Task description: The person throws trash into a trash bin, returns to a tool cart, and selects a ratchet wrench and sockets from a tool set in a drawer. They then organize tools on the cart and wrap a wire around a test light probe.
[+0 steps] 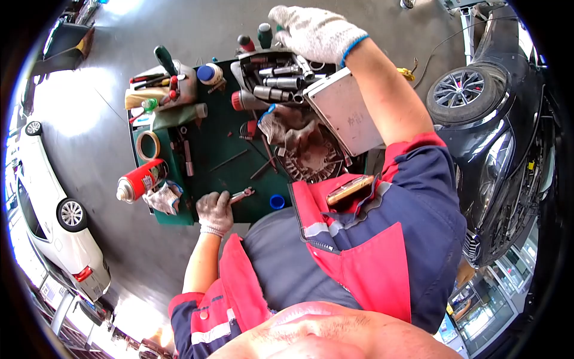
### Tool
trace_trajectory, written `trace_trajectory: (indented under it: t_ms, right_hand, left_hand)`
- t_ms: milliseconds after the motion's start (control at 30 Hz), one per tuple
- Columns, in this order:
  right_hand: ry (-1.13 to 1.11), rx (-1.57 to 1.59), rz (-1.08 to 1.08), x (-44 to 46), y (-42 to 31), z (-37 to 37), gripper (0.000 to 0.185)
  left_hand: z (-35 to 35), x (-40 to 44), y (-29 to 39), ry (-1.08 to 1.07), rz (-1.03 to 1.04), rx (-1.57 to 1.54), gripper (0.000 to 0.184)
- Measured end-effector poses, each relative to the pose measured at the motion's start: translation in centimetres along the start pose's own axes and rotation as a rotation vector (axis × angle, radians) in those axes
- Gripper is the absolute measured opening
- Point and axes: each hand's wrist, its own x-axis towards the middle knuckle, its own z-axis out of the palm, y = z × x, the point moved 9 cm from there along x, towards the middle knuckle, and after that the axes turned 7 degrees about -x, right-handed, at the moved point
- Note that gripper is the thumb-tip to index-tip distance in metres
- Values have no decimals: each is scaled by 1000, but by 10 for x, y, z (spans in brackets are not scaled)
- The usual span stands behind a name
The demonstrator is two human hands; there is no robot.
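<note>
My left hand (215,212), in a soiled work glove, is closed around a small metal hand tool (242,195) at the near edge of the green tabletop (218,143). The tool's head points right; its handle is hidden in the glove. At the far edge my right hand (317,33), in a white glove with a blue cuff, has its fingers curled on a green handle, mostly covered by the glove. Beside it stand a dark green screwdriver handle (265,35) and a red one (246,42). Below lie several metal sockets (281,82) in a tray.
A grey metal case (348,112) leans right of a round dish of bits (317,161) and a dirty glove (284,127). Left are a red spray can (142,180), a tape roll (147,145) and a tool holder (185,84). Cars (496,131) stand on both sides.
</note>
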Motion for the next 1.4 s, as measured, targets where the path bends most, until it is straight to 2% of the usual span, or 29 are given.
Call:
trace_trajectory:
  t_ms: [33, 100, 133, 167, 233, 300, 333, 367, 467, 567, 600, 633, 700, 767, 833, 867, 900, 967, 1033, 1067, 1100, 1167, 1200, 1267, 1300, 1333, 1367, 1400]
  right_hand:
    - [-137, -64, 67, 8, 8, 4, 34]
    - [-104, -72, 120, 11, 15, -3, 40]
    - [-136, -143, 76, 13, 4, -2, 36]
    - [-183, -27, 119, 12, -5, -5, 39]
    - [-291, -92, 182, 2, -6, -4, 41]
    - [-293, -39, 325, -1, 6, 12, 44]
    - [-326, -32, 309, -4, 3, 22, 46]
    - [-264, 18, 300, -2, 7, 32, 50]
    - [-346, 36, 312, -12, -7, 34, 58]
    - [-234, -78, 336, -10, 6, 45, 62]
    - [-231, -166, 355, -26, -19, 11, 65]
    - [-45, -249, 313, -30, -29, 9, 69]
    - [-24, -150, 200, -66, -66, 22, 42]
    - [-190, 155, 132, -106, -108, 42, 52]
    - [-257, -24, 215, -144, -132, 65, 62]
    - [-151, -175, 323, -151, -119, 97, 66]
    - [-118, -217, 352, -152, -118, 109, 57]
    - [-58, -301, 273, -148, -107, 127, 45]
    - [134, -114, 342, -158, -112, 85, 37]
    - [265, 110, 422, -172, -118, 59, 29]
    - [506, 151, 350, -188, -130, 27, 25]
    - [652, 344, 292, -195, -149, 4, 17]
    - [605, 292, 86, -194, -195, -27, 43]
    - [787, 239, -219, -191, -275, -48, 41]
    - [1022, 235, -319, -181, -312, -36, 13]
    - [1086, 188, -453, -171, -352, -23, 16]
    - [1053, 121, -523, -163, -388, -6, 18]
    - [1019, 58, -596, -155, -424, 11, 21]
  left_hand:
    - [0, -1, 0, -1, 0, 2, 35]
    - [0, -1, 0, 16, 15, 0, 36]
    - [-1, -2, 1, 11, 10, -2, 35]
    - [-2, 0, 3, 7, 8, -2, 35]
    - [-4, -1, 5, 24, 20, 15, 34]
    - [-6, -1, 6, 31, 23, 11, 35]
    - [-4, -3, 4, 28, 18, 11, 35]
    - [-4, -3, 3, 44, 31, 13, 35]
    - [-7, -5, 5, 79, 41, 18, 34]
    - [-7, -7, 6, 80, 55, 13, 32]
    - [-8, -7, 5, 85, 52, 15, 31]
    - [-8, -8, 6, 90, 51, 17, 30]
    - [-8, -7, 6, 111, 45, 19, 29]
    - [-9, -10, 5, 111, 50, 17, 29]
    - [-9, -12, 4, 124, 53, 8, 27]
    - [-9, -13, 3, 133, 55, 15, 27]
    - [-10, -14, 4, 141, 61, 18, 26]
    - [-8, -15, 4, 123, 57, 31, 25]
    - [-5, -17, 5, 128, 81, 71, 24]
    - [0, -16, 4, 51, 90, 114, 26]
    - [4, -16, 6, -33, 96, 152, 28]
    - [6, -21, 13, -160, 120, 266, 35]
    - [7, -26, 15, -154, 146, 284, 35]
    - [13, -30, 15, -184, 165, 301, 37]
    - [17, -27, 14, -253, 136, 305, 40]
    - [24, -24, 11, -379, 92, 286, 45]
    - [31, -23, 6, -512, 52, 268, 50]
    - [35, -16, 5, -164, 208, 237, 60]
